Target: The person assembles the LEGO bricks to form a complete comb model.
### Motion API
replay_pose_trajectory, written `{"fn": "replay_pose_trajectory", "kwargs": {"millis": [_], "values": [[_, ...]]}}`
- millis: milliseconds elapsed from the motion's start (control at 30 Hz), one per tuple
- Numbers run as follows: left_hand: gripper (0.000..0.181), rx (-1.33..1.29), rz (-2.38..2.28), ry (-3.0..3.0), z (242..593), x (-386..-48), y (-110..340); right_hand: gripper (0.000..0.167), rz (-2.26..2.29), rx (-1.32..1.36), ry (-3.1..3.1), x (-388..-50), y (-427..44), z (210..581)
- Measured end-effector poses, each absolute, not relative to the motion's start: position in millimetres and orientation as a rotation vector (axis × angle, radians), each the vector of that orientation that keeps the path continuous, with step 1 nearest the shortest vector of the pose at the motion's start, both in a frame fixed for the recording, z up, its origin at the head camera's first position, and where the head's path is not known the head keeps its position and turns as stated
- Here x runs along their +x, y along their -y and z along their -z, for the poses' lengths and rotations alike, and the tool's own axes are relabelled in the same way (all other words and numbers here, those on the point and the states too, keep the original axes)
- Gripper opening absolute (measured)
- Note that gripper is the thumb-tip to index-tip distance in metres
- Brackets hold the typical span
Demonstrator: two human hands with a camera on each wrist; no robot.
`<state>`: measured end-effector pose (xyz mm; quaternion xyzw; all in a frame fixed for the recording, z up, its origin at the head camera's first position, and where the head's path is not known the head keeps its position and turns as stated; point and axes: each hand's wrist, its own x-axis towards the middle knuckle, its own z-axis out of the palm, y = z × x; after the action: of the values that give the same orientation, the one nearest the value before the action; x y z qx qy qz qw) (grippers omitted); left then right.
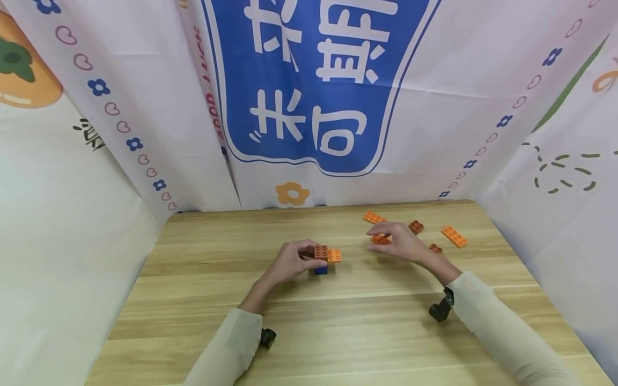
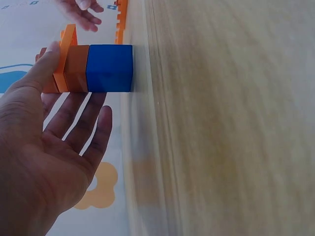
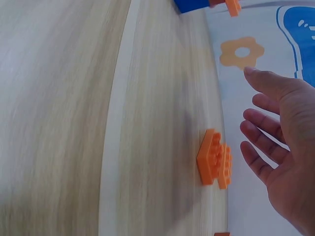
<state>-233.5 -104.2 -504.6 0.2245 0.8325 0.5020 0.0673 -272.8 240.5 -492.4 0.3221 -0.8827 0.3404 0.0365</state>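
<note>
My left hand (image 1: pixel 289 262) grips a small stack of toy building bricks between thumb and fingers. A blue brick (image 2: pixel 110 68) is at the bottom, with a brown brick (image 2: pixel 78 69) on it. Over that lies an orange plate (image 1: pixel 335 255) that sticks out to the right, topped by another brown brick (image 1: pixel 321 251). Whether the stack touches the table is hard to tell. My right hand (image 1: pixel 403 242) hovers with thumb and fingers apart over a studded orange piece (image 1: pixel 380 240) on the table. The right wrist view shows nothing in that hand.
Around the right hand on the wooden table (image 1: pixel 309 332) lie an orange plate (image 1: pixel 374 217) at the back, a brown brick (image 1: pixel 416 227), a second brown piece (image 1: pixel 435 248) and another orange plate (image 1: pixel 455 236). A printed cloth (image 1: pixel 309 182) hangs behind the table's far edge.
</note>
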Motion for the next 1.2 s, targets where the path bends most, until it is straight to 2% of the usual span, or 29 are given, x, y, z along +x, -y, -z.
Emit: {"fn": "replay_pose_trajectory", "kwargs": {"millis": [500,1200], "values": [[0.034,0.655,-1.5,-2.518,504.6,-235.0,105.2,0.045,-0.935,0.876,2.795,-281.4,-261.8,497.1],[0.033,0.662,-1.518,-2.502,503.4,-233.5,106.1,0.045,-0.892,0.869,2.821,-290.3,-268.9,512.2]]}}
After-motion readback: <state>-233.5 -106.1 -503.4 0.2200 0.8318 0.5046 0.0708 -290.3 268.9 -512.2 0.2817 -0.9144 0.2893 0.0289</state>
